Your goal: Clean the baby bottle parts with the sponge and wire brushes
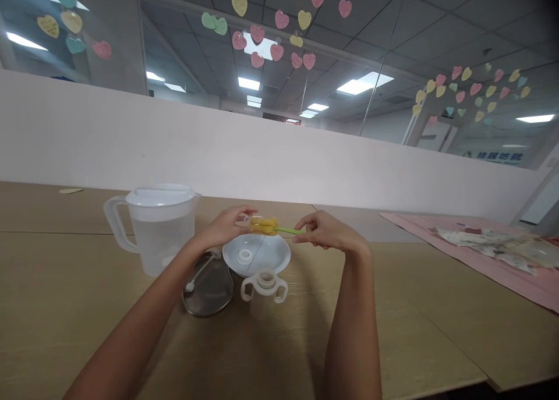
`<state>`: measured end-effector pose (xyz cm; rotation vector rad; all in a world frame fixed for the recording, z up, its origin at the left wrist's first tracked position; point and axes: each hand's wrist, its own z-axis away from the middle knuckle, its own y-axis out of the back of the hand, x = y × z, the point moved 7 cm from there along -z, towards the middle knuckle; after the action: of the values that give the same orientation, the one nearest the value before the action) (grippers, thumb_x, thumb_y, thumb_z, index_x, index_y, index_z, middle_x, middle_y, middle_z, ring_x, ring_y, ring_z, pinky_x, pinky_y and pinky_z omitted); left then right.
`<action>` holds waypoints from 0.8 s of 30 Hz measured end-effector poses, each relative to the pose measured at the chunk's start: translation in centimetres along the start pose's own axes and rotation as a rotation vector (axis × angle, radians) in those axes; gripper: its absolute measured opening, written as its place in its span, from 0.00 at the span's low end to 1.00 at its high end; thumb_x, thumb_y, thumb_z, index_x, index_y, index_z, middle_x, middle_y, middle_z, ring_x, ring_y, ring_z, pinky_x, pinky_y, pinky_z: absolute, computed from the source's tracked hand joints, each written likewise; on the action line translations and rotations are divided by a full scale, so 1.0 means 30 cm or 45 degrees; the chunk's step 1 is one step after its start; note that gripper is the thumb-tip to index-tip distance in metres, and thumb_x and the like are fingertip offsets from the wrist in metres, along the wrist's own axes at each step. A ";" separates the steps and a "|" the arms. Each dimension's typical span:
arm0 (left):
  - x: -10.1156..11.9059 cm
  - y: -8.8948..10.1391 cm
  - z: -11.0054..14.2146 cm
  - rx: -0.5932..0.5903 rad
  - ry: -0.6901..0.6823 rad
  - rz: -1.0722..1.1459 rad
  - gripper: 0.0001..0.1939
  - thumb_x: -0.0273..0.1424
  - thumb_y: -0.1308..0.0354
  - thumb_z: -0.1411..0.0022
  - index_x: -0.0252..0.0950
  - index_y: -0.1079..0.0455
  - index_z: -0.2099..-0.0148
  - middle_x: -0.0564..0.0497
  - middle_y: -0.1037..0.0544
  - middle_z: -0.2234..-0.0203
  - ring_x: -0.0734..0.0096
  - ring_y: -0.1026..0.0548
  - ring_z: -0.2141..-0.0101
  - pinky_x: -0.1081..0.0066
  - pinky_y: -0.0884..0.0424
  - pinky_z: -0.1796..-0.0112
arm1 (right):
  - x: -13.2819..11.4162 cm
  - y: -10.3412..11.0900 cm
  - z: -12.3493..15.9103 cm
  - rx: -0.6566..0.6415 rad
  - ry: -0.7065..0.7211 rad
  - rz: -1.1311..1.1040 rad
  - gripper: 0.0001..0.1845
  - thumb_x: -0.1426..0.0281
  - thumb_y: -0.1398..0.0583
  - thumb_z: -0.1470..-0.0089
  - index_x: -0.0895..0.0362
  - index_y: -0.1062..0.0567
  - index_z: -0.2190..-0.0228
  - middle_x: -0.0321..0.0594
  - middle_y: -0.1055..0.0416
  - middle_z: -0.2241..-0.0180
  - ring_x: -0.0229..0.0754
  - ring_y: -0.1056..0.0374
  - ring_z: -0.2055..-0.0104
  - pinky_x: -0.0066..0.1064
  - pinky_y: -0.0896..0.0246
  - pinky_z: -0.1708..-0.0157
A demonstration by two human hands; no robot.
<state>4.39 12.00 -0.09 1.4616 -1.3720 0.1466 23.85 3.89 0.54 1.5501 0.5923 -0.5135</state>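
My left hand (227,225) pinches a small clear part against the yellow sponge head of a bottle brush (264,225). My right hand (321,231) grips the brush's green handle (289,230). Both hands hover just above a white bowl (279,254) that has a white ring (244,255) lying in it. In front of the bowl stands a clear baby bottle (264,292) with two white handles and no cap.
A clear plastic water jug (158,225) with a lid stands to the left. A metal dish (208,286) with a thin straw piece lies next to the bowl. A pink mat (480,254) with papers covers the table's right side. A white partition runs behind.
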 end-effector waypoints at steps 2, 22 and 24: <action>0.034 0.009 0.011 -0.019 -0.017 0.166 0.23 0.32 0.38 0.55 0.41 0.30 0.54 0.48 0.26 0.54 0.59 0.29 0.54 0.67 0.30 0.58 | -0.021 0.004 0.006 0.027 0.075 0.002 0.21 0.60 0.34 0.61 0.59 0.25 0.65 0.29 0.38 0.85 0.27 0.48 0.87 0.22 0.54 0.87; 0.123 0.096 0.035 0.214 -0.200 0.133 0.21 0.37 0.37 0.53 0.36 0.29 0.55 0.47 0.26 0.54 0.61 0.28 0.55 0.60 0.32 0.52 | -0.045 0.010 0.007 0.109 0.188 -0.034 0.22 0.55 0.46 0.51 0.60 0.25 0.77 0.32 0.40 0.86 0.30 0.51 0.83 0.25 0.55 0.82; 0.121 0.095 0.035 0.173 -0.202 0.080 0.21 0.37 0.37 0.53 0.37 0.28 0.56 0.48 0.26 0.54 0.63 0.28 0.56 0.62 0.31 0.52 | -0.047 0.014 0.011 0.118 0.217 -0.026 0.23 0.54 0.46 0.51 0.60 0.25 0.78 0.33 0.40 0.85 0.30 0.51 0.83 0.25 0.54 0.82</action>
<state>2.81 9.58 3.67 1.5708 -1.5624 0.1699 23.06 3.45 1.75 1.6881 0.7237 -0.4316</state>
